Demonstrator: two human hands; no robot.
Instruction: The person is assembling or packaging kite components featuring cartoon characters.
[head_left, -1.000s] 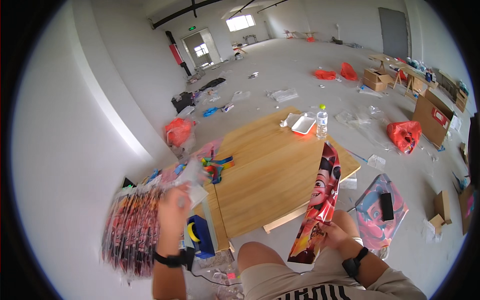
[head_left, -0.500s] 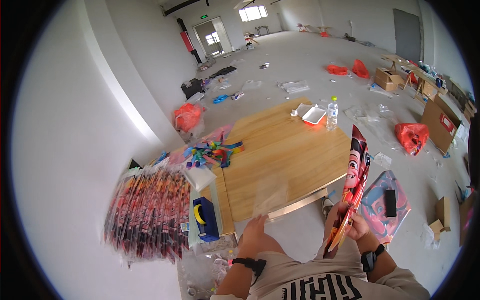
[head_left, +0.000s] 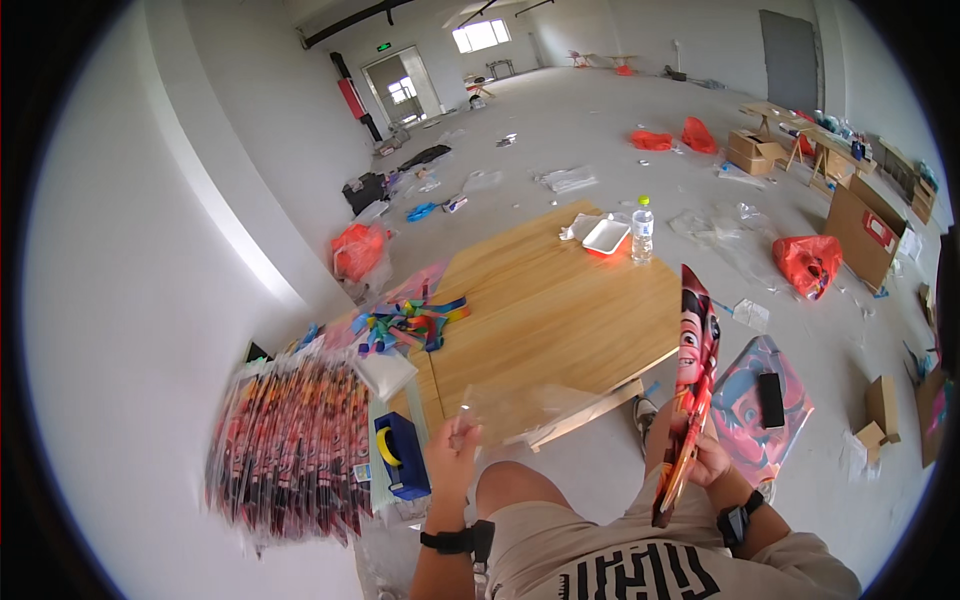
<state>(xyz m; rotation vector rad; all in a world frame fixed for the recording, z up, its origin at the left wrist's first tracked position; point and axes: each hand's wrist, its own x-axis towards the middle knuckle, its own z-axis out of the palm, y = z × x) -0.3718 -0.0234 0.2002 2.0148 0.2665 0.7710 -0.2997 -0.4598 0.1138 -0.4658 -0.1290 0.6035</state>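
My right hand [head_left: 708, 462] is closed around the lower part of a long, narrow folded sheet [head_left: 692, 370], red and printed with a cartoon face. It stands nearly upright above my right thigh. My left hand [head_left: 455, 448] is raised at the table's near left corner, fingers pinched on the edge of a clear plastic bag [head_left: 535, 408]. The bag stretches to the right over the front edge of the wooden table [head_left: 550, 300]. Just left of that hand stands a blue tape dispenser [head_left: 403, 458] with a yellow roll.
A row of bagged red printed packets [head_left: 290, 440] lies at the left. Rainbow ribbons [head_left: 410, 322] are heaped on the table's left side. Farther back are a white tray [head_left: 606, 236] and a water bottle [head_left: 642, 232]. A black phone [head_left: 771, 400] rests on a printed sheet at right.
My left hand has moved left and up from the table's front edge, drawing the clear bag out sideways. The right hand keeps its hold on the folded sheet. The view has shifted slightly.
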